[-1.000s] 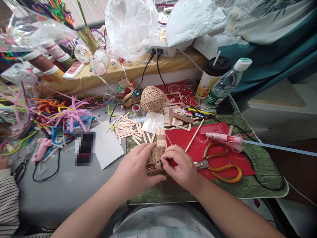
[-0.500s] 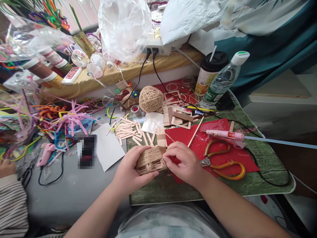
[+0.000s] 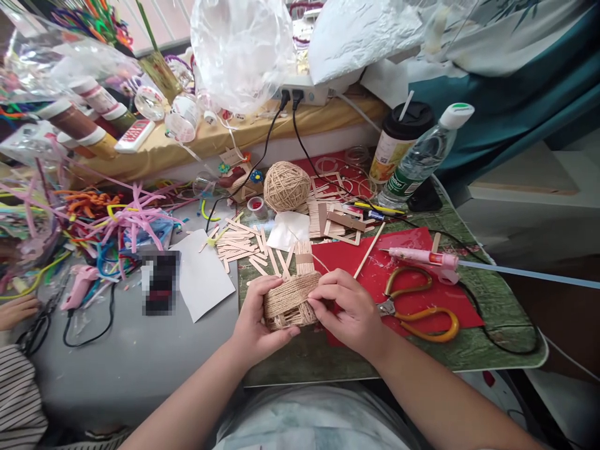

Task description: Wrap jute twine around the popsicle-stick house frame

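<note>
A small box-like piece wrapped in twine [image 3: 291, 300] is held above the table's front part. My left hand [image 3: 262, 319] grips its left end, thumb along the lower edge and fingers over the top. At its right end, my right hand [image 3: 344, 306] is closed, thumb and forefinger pinched at the corner on what looks like the twine; the pinch itself is partly hidden. From behind the piece a thin strand runs back towards the ball of twine [image 3: 286, 186]. Orange-handled scissors [image 3: 422, 307] lie open-handled beside my right hand, on red sheets [image 3: 450, 306].
A pink glue gun [image 3: 424, 256] with a long glue stick lies right. Wooden sticks [image 3: 234, 244] lie scattered behind my hands. A water bottle [image 3: 424, 156] and a lidded cup [image 3: 400, 134] stand back right. Another person's hand [image 3: 19, 311] rests far left, near pipe cleaners [image 3: 135, 222].
The twine-wrapped piece has shifted slightly right and tilted a little, both hands still on it. The whole view has moved slightly. The other person's hand at far left has moved a little.
</note>
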A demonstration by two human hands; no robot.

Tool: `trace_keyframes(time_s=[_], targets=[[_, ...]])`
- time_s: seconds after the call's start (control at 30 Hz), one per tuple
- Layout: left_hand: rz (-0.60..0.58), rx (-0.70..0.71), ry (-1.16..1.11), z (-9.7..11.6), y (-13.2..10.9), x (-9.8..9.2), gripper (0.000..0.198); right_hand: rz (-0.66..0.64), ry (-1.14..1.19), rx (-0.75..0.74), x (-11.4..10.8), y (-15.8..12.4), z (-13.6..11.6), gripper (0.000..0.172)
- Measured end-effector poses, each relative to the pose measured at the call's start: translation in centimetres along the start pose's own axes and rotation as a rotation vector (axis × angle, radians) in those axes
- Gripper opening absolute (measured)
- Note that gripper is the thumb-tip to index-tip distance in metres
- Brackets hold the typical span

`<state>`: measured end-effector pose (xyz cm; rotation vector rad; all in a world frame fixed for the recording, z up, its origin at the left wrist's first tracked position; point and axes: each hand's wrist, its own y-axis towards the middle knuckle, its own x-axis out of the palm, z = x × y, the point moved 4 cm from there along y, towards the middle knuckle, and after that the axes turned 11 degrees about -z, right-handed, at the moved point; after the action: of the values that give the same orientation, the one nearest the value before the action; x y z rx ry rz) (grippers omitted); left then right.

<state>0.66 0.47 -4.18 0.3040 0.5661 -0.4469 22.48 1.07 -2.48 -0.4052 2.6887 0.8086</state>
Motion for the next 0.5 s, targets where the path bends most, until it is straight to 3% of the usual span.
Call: trace_keyframes(time_s=[0.1,0.2,0.33,0.5], targets=[[-0.112,-0.063,0.174,2.8,0.8,-1.0,0.074,-0.014,-0.015,-0.027,0.1,0.1,-0.4,0.020],[-0.177,-0.096,0.287,4.7,1.8,-1.2,0.102,-0.035,-0.018,-0.056,0.2,0.1,-0.8,0.020],[-0.127,-0.098,0.369,4.4,2.5,-0.4,0.084,-0.015,-0.042,-0.035,-0.1,0.0,-0.5,0.019],[-0.055,-0.091,0.360,3.0,1.4,-0.6,0.082,-0.006,-0.016,-0.004,-0.4,0.1,-0.2,0.015]])
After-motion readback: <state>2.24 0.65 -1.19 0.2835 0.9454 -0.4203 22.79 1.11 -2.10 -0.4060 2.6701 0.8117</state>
